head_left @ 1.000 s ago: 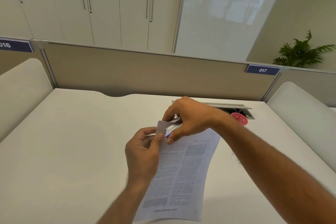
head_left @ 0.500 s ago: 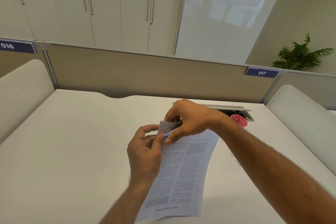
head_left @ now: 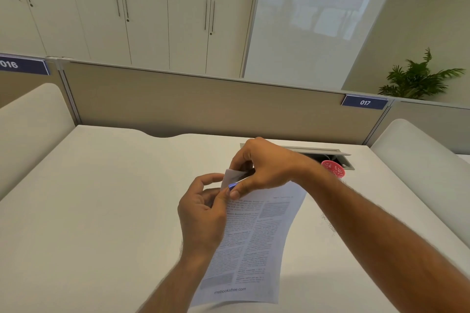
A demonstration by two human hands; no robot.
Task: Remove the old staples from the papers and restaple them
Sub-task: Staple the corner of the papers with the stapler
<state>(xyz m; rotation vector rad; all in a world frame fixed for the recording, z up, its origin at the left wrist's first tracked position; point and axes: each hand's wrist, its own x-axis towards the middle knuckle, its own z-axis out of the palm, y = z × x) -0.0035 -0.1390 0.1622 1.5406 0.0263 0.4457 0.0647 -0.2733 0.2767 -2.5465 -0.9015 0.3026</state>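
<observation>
Left hand (head_left: 203, 211) pinches papers (head_left: 251, 244) footed "mebooksfree.com"; right hand (head_left: 264, 168) grips a blue-tipped stapler (head_left: 235, 184) beneath sign "017" (head_left: 365, 102).

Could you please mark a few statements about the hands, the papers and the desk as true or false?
1. The right hand grips a small tool at the papers' top corner. True.
2. The left hand rests flat on the desk. False: it pinches the papers near that same corner.
3. The papers lie flat on the desk. False: their top end is lifted in both hands.
4. A red round thing sits beyond the right wrist, by the desk's cable hatch. True.
5. The partition sign on the right reads 016. False: it reads 017.
</observation>
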